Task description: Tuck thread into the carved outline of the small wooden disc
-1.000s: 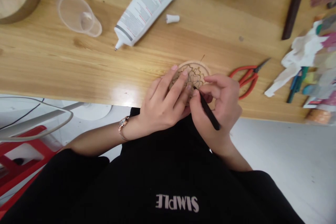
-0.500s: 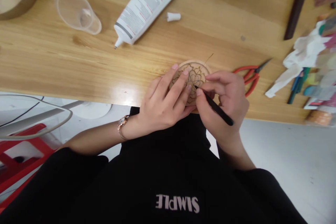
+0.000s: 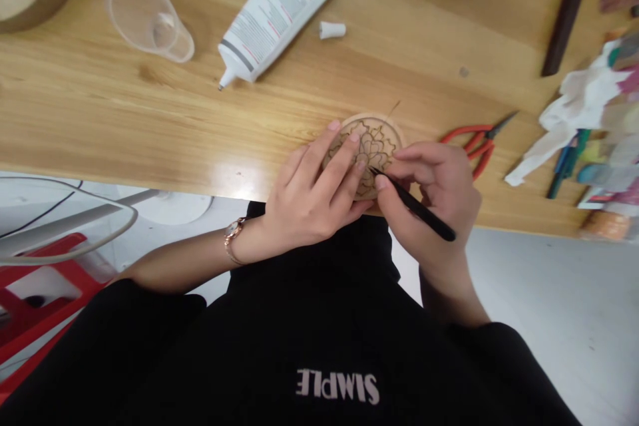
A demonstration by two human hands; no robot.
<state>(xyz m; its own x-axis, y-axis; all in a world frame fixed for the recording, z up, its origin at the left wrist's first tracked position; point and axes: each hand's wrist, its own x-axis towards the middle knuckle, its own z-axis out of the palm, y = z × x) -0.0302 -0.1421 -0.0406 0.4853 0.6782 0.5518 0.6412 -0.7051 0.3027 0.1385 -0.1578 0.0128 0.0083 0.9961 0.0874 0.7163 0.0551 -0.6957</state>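
A round wooden disc (image 3: pixel 387 181) with a raised rim lies at the table's near edge, bearing a flower pattern of thin gold-coloured wire. My left hand (image 3: pixel 314 190) holds it: the fingers stretch across its left part, with the thumb along the near edge. Black tweezers (image 3: pixel 417 208) are pinched in my right hand (image 3: pixel 439 193), their tips touching or just above the pattern near the middle of the disc. From the far rim a thin wire end (image 3: pixel 396 108) sticks out. Part of the pattern is hidden under my left fingers.
Beyond the disc lie a white glue tube (image 3: pixel 277 16), its cap (image 3: pixel 332 30) and a clear plastic cup (image 3: pixel 144 16). Red-handled pliers (image 3: pixel 482 141) are right of my right hand. Farther right are a dark-handled tool (image 3: pixel 566 20), crumpled tissue (image 3: pixel 574 103) and coloured items.
My right hand has shifted slightly to the right with the tweezers, uncovering a little more of the disc. My left hand stays where it was on the disc.
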